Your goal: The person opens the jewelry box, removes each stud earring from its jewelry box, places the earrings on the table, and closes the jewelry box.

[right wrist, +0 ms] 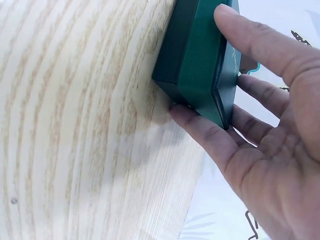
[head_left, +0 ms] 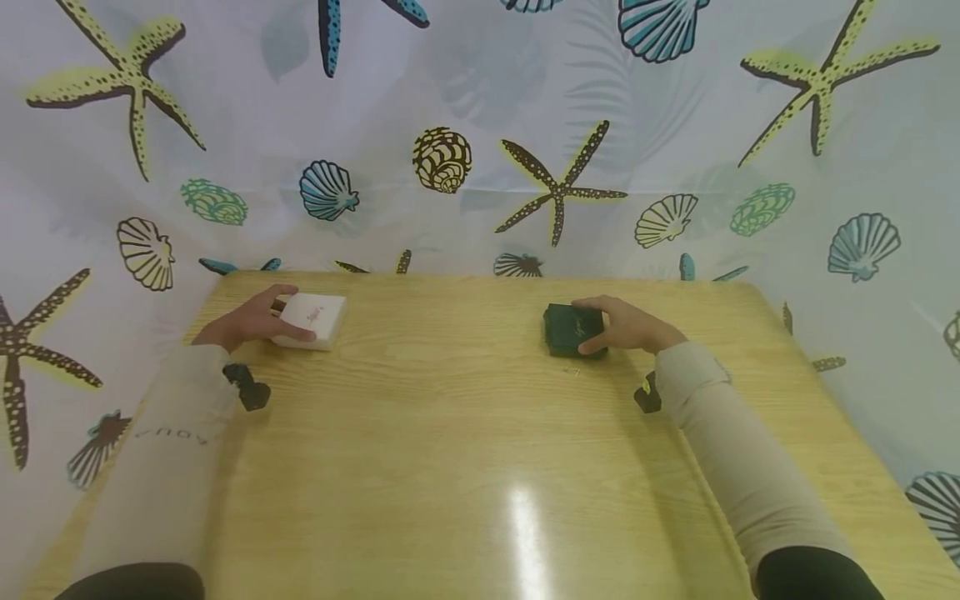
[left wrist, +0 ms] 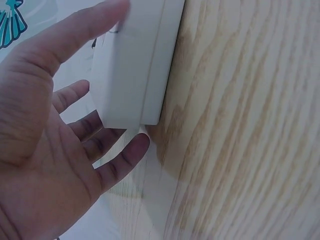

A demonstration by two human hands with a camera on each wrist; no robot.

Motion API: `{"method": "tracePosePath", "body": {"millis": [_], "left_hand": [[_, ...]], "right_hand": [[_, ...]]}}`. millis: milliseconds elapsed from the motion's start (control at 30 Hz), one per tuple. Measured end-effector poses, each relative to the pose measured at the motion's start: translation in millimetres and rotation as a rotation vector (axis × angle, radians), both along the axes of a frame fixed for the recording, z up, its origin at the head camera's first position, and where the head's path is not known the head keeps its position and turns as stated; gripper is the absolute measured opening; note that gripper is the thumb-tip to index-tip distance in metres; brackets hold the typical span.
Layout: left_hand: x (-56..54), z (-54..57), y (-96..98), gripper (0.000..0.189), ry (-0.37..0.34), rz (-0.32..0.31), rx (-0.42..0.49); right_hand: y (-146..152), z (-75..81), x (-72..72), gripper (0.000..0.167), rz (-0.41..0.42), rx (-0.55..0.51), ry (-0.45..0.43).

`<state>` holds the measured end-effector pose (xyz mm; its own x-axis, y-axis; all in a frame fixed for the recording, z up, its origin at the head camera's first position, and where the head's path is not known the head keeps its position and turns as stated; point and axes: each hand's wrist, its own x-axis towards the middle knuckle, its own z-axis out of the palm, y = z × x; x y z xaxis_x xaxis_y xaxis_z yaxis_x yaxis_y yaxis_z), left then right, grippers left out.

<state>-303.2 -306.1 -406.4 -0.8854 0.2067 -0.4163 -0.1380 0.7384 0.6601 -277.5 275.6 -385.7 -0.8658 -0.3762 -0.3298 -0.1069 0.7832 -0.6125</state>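
A white box [head_left: 321,315] with small pinkish writing on its lid lies at the table's far left. My left hand [head_left: 251,320] holds it from the left, thumb along the near side and fingers toward the far side. In the left wrist view the thumb meets the white box [left wrist: 132,65], and some fingertips are hidden behind it. Farther right is a dark green box [head_left: 562,329] with faint lettering on top. My right hand [head_left: 626,325] grips it from the right. In the right wrist view, the thumb and fingers lie around the green box [right wrist: 200,60].
Both boxes are on a light wooden table [head_left: 442,433] near its back edge. Behind and beside it hangs a white cloth [head_left: 480,108] printed with starfish and shells. Small black devices [head_left: 251,388] sit at both wrists. Glare marks the table's front.
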Motion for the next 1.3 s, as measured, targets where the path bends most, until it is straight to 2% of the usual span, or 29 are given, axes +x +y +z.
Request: {"method": "tracePosePath", "body": {"millis": [167, 400, 700, 967, 1133, 1300], "left_hand": [[5.6, 0.7, 1.0, 0.111, 0.004, -0.005, 0.004], [10.0, -5.4, 3.6, 0.108, 0.003, -0.025, 0.029], [20.6, -8.4, 18.7, 0.109, 0.028, -0.072, 0.047], [30.9, -10.6, 31.6, 0.106, 0.053, -0.116, 0.07], [38.1, -11.4, 38.9, 0.104, 0.076, -0.145, 0.055], [46.4, -9.1, 48.1, 0.105, 0.087, -0.146, 0.034]], "right_hand": [[-0.8, 1.1, 1.3, 0.089, 0.004, -0.004, 0.002], [-1.9, 2.6, 3.0, 0.089, 0.004, -0.001, 0.0], [-3.7, 7.0, 4.3, 0.088, 0.015, 0.009, 0.013], [-2.4, 4.3, 2.8, 0.085, 0.031, 0.028, 0.041], [1.0, 1.0, 3.4, 0.082, 0.026, 0.009, 0.059], [6.2, -2.7, 5.1, 0.077, 0.008, -0.022, 0.082]]}}
